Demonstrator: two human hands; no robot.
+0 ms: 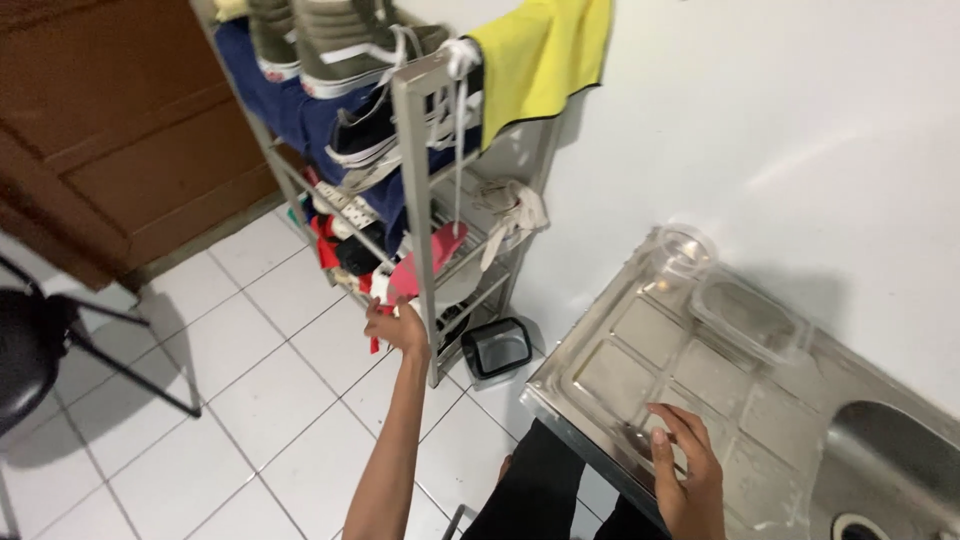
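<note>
The left hand (397,325) reaches out to the lower shelves of the metal shoe rack (415,200), its fingers closed around something red and white (385,290) at the rack's front edge; what the item is cannot be told. The right hand (685,470) rests flat, fingers spread, on the front edge of the steel sink drainboard (650,340). A clear glass (682,250) and a clear plastic container (745,315) stand along the drainboard's back edge by the wall. A yellow cloth (540,55) hangs over the rack's top corner.

A yellow cloth (540,55) hangs above; a black chair (40,345) stands on white tiles.
</note>
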